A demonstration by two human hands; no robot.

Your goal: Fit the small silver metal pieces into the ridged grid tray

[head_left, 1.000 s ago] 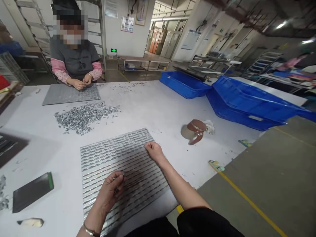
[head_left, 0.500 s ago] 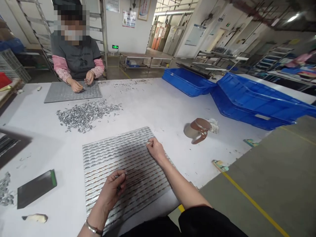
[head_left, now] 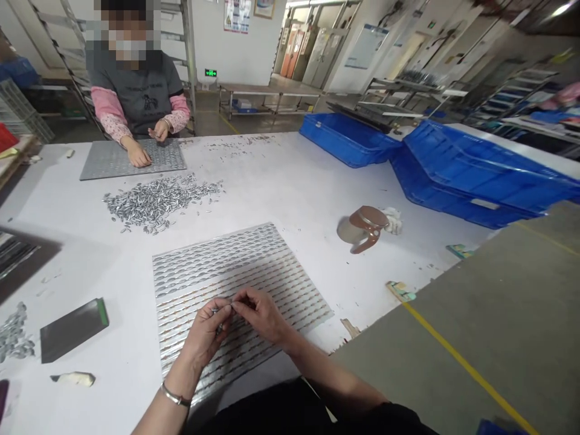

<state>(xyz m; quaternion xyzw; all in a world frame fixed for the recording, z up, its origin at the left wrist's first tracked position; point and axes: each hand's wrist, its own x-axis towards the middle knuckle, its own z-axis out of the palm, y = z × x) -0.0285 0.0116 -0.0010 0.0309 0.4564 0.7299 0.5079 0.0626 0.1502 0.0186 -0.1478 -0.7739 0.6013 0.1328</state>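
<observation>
1. My left hand (head_left: 206,331) and my right hand (head_left: 263,314) meet fingertip to fingertip over the near half of the slotted metal tray (head_left: 235,296) lying flat on the white table (head_left: 290,193).
2. My left fingers are curled and pinched shut on a few small metal pieces (head_left: 216,310); a thin bracelet (head_left: 174,397) sits on that wrist.
3. My right thumb and forefinger are closed at the same spot, touching those pieces; I cannot tell whether they grip one of their own.
4. The tray's far rows are filled with silvery parts; the nearer rows look striped.
5. A loose pile of metal parts (head_left: 156,199) lies farther out, between my tray and a second grey tray (head_left: 131,160).
6. Across the table a person in a grey top with pink sleeves rests a hand (head_left: 139,158) on that second tray.
7. A brown-lidded jug (head_left: 360,226) lies on its side to my right, with blue crates (head_left: 457,175) beyond it.
8. A dark slab with a green end (head_left: 75,329) lies to my left.
9. A green sign (head_left: 210,73) glows on the far wall and posters hang above it; none of the writing is readable.
</observation>
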